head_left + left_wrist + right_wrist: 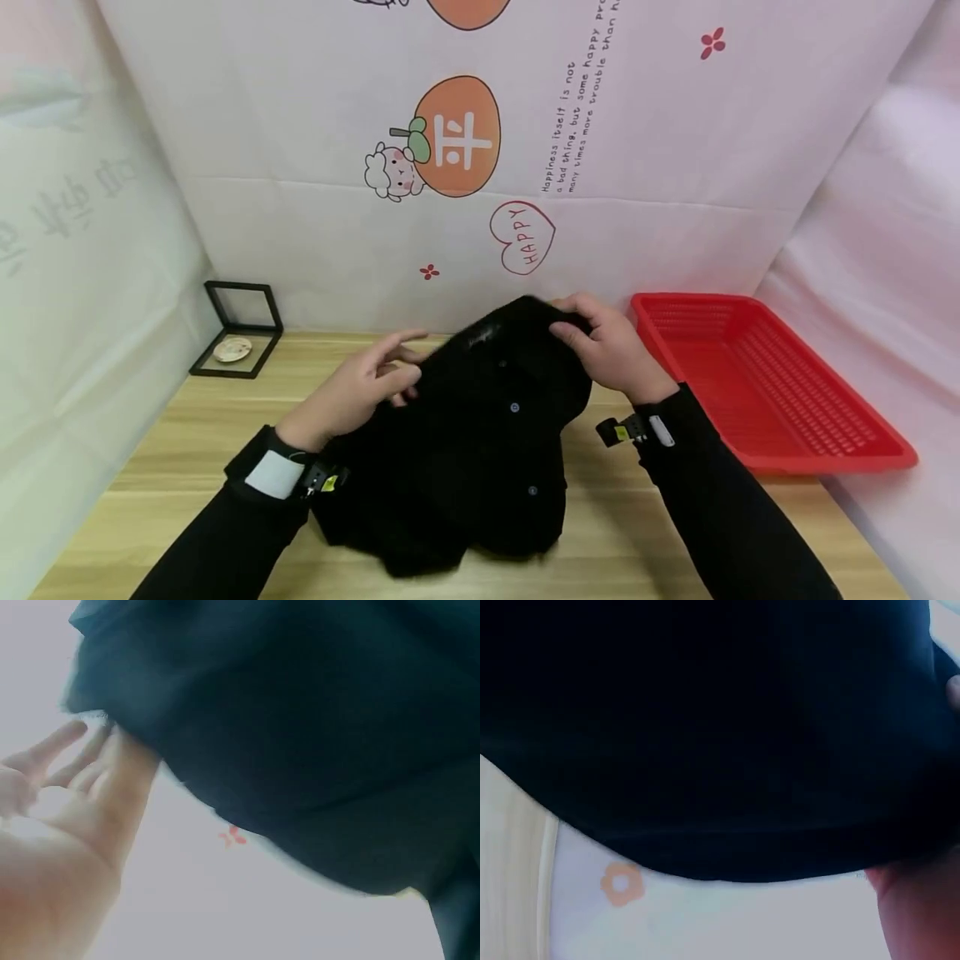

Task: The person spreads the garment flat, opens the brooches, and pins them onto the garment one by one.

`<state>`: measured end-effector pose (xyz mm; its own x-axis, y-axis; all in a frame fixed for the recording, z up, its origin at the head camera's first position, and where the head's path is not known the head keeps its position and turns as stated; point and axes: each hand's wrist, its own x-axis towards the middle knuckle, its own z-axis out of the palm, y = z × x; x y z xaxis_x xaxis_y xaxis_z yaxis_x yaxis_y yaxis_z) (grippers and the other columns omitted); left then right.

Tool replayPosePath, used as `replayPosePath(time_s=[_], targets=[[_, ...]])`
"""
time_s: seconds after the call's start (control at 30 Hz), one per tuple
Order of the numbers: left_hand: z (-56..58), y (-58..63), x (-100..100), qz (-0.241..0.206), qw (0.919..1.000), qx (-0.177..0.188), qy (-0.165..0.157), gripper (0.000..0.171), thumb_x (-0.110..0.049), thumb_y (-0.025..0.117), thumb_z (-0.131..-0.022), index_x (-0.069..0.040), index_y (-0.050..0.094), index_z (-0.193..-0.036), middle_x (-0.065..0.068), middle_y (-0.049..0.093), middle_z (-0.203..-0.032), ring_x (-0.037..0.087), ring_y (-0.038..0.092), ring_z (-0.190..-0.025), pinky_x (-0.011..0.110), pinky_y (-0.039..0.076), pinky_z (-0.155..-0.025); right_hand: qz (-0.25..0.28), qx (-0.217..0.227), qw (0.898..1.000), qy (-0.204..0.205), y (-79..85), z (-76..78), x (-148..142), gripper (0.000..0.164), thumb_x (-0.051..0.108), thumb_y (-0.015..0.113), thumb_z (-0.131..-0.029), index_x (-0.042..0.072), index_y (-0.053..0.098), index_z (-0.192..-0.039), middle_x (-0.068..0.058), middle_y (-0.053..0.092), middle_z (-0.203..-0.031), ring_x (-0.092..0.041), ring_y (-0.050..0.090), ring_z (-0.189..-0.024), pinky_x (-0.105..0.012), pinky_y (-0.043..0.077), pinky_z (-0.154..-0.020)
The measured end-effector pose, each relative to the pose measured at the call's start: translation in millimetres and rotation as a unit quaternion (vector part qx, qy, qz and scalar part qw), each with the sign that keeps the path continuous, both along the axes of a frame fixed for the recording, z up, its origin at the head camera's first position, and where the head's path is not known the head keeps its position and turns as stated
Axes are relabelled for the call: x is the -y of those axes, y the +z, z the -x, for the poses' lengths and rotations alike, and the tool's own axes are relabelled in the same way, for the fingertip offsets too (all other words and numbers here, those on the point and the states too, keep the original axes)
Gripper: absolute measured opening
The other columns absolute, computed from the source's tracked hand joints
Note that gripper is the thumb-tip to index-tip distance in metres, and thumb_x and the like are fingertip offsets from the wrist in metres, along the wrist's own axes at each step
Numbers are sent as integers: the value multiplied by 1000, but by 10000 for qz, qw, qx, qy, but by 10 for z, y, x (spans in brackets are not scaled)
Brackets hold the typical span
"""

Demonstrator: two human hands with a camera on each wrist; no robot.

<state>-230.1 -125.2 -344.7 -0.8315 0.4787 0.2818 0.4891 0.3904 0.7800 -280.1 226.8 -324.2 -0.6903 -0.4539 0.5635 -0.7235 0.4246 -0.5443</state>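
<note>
The fingers of the right hand point(611, 346) pinch the upper right corner of a black cloth garment with small round buttons point(514, 407). The left hand point(360, 390) has its fingers loosely bent at the garment's upper left edge; whether they touch it, I cannot tell. The garment is over the middle of the wood-grained table point(172, 467). A red, perforated plastic basket point(832, 462) sits along the table's right edge; a black two-panel frame point(243, 326) stands at the far left corner.
</note>
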Motion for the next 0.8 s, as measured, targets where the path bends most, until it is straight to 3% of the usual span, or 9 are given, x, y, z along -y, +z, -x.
replayPosePath(time_s=[0.07,0.13,0.23,0.33,0.47,0.53,0.63,0.7,0.8], targets=[[-1,98,-63,-143,9983,473,-317,66,-38,56,-102,-19,27,-157,13,50,-141,29,58,-118,47,49,-95,77,-65,9995,314,5,-32,93,17,1,66,-95,11,66,-109,-2,66,-108,-17,60,-98,-28,47,-87],[8,185,-193,235,9983,368,-398,78,-47,59,-98,-19,20,-159,12,43,-149,30,48,-131,49,41,-104,25,-224,9983,538,2,-94,221,16,1,69,-93,11,68,-105,2,66,-102,-15,61,-95,-29,49,-85],[1,240,-468,822,9959,-154,-330,77,-49,70,-91,-15,37,-151,5,53,-140,21,51,-125,40,41,-103,-136,-530,9960,711,-23,-223,439,15,3,71,-92,13,66,-102,7,65,-94,-11,60,-86,-29,50,-77],[-9,224,-634,691,9955,-631,-142,43,-36,74,-91,-11,61,-124,0,66,-113,14,61,-100,35,49,-88,-211,-540,9941,918,-48,-320,567,17,6,74,-91,11,62,-102,5,65,-91,-11,59,-78,-30,49,-69],[-23,232,-538,9,9947,-1000,231,8,-18,68,-96,-14,67,-104,-5,66,-95,12,59,-84,35,50,-76,-1081,238,9886,1017,-58,-337,586,27,17,81,-86,14,60,-103,9,62,-83,-10,56,-72,-31,48,-66],[-38,266,-435,-195,9918,-1215,333,6,-12,64,-98,-13,66,-104,-3,66,-96,14,58,-83,36,49,-75,-1774,763,9739,1190,-55,-303,571,25,19,82,-85,16,62,-100,12,61,-80,-8,56,-73,-31,49,-69],[-59,342,-295,-355,9816,-1696,808,8,-8,63,-98,-9,65,-106,2,68,-97,16,60,-83,38,49,-73,-2481,1285,9506,1356,-35,-228,488,13,20,78,-87,19,66,-93,14,57,-76,-6,55,-72,-30,50,-70],[-66,405,-215,-485,9734,-1917,1159,9,-8,64,-98,-7,65,-106,4,69,-99,16,62,-86,38,49,-74,-2304,1620,9494,1393,-7,-181,387,10,15,74,-89,19,68,-95,11,58,-73,-9,56,-69,-31,50,-69],[-77,488,-108,-693,9616,-2052,1687,9,-11,66,-97,-4,65,-104,6,69,-99,17,63,-90,37,48,-73,-1588,2023,9555,1443,7,-108,223,17,8,70,-89,16,69,-103,2,60,-76,-15,57,-71,-33,50,-70]])
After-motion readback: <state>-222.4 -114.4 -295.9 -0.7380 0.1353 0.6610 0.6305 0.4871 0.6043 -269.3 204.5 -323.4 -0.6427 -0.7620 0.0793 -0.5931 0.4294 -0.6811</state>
